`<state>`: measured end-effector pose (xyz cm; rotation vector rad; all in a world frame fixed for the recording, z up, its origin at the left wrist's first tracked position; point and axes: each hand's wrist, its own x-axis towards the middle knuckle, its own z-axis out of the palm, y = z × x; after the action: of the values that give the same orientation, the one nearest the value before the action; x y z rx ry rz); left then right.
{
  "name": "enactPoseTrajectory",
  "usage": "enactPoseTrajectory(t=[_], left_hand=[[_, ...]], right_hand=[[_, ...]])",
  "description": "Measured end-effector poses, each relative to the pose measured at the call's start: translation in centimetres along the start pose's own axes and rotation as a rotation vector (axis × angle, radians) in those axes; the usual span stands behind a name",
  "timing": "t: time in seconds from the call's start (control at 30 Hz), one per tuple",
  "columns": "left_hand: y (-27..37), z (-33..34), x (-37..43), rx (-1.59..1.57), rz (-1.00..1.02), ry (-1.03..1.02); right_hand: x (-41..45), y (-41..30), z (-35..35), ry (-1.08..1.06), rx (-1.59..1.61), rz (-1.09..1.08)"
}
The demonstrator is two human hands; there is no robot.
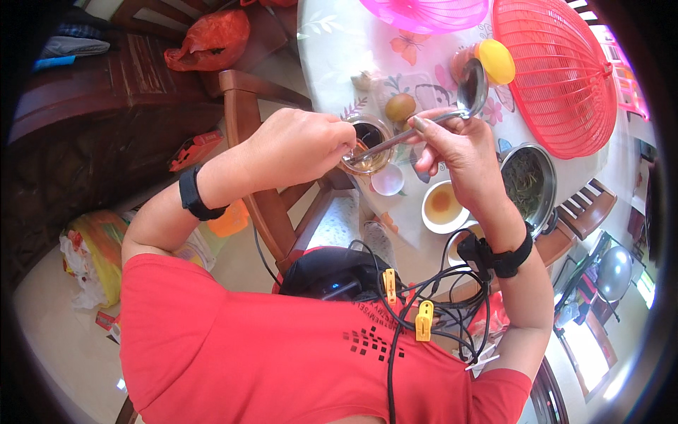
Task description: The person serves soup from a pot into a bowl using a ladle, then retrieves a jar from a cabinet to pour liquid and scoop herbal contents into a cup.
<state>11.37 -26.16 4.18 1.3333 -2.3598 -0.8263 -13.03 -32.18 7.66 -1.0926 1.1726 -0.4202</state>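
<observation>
My right hand [469,151] grips a metal ladle [394,140] by its handle, the scoop raised on the far side. The handle's other end reaches into a clear glass jar [388,156] of amber liquid with something dark inside. My left hand [304,143] is at the jar's near-left rim with its fingertips pinched together. Something small and clear shows by those fingertips, but whether they hold it is hidden. Beside the jar lie a round brown item [400,107] and a pale round lid [387,180]. A white bowl [428,225] of yellowish liquid stands below my right hand.
A steel pot [551,175] with greens stands right of my right hand. Red [561,95] and pink [429,13] mesh food covers and a yellow-lidded jar [496,62] are on the table. A wooden chair [238,127] stands left; black cables [424,297] hang before my chest.
</observation>
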Motion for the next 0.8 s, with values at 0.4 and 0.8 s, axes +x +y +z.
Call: enactPoseTrajectory(t=[0.4,0.8], left_hand=[[2.0,-2.1,3.9,0.317,-0.061,-0.499],[1.1,-3.0,5.1,0.202,-0.010,-0.776]], right_hand=[[0.0,-0.1,-0.1,0.010,0.038,0.008],[-0.2,0.4,-0.3,0.020,0.082,-0.001]])
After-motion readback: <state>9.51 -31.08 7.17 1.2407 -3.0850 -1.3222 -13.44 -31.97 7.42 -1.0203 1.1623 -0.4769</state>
